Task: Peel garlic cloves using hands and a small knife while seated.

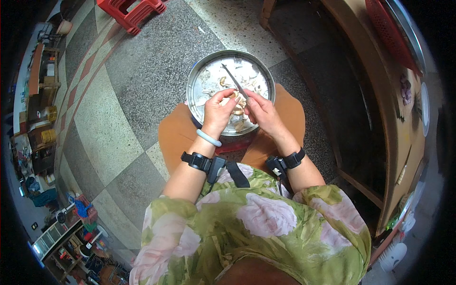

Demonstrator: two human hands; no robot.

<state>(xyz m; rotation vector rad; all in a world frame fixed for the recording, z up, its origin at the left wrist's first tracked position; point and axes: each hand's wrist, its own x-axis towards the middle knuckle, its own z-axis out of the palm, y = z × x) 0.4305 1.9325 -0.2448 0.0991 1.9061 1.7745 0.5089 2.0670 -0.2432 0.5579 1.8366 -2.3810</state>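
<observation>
A round metal pan (191, 76) sits between my knees, with garlic cloves (238, 112) and pale peel scattered in it. Over its near half, my left hand (221, 107) pinches a garlic clove (234, 95) between thumb and fingers. My right hand (259, 107) grips a narrow knife (233, 77) close beside it, the blade pointing up and left across the pan. The knife's handle is mostly hidden in my fingers. Whether the blade touches the clove I cannot tell.
A red plastic stool (133, 16) stands on the tiled floor beyond the pan. To the right is a wooden table (395, 142) bearing a red basket (390, 35), purple bulbs (405, 89) and another knife (402, 174). Cluttered shelves (42, 139) line the left side.
</observation>
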